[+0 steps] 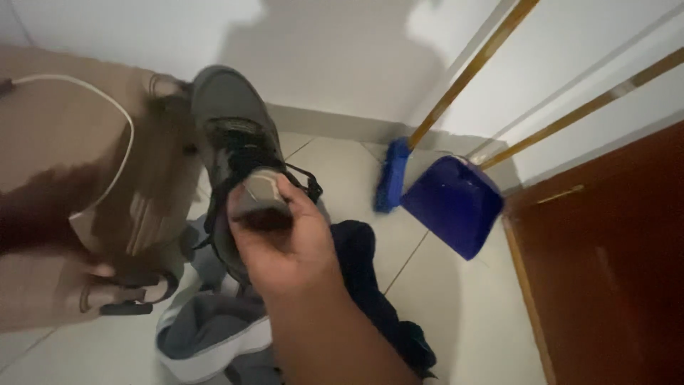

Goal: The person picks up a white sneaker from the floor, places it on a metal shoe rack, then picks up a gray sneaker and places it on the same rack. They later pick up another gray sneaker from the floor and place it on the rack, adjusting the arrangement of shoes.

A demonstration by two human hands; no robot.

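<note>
Shoe [235,142] sat centre-left, gripped at the heel by right hand [281,239]. Bag [85,192] was left of it, touching. Clothes [228,335] lay on floor [456,321] beneath. Broom [392,175] and dustpan [452,203] leaned far right (against wall [342,50]); door [613,271] near right.

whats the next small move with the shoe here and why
Probably ease the shoe toward the tan bag at the left. The right hand pinches its tongue and holds it above the clothes on the floor, laces dangling, with the bag right beside it. The left hand seems to grip the bag's lower edge, though it is blurred.
</note>
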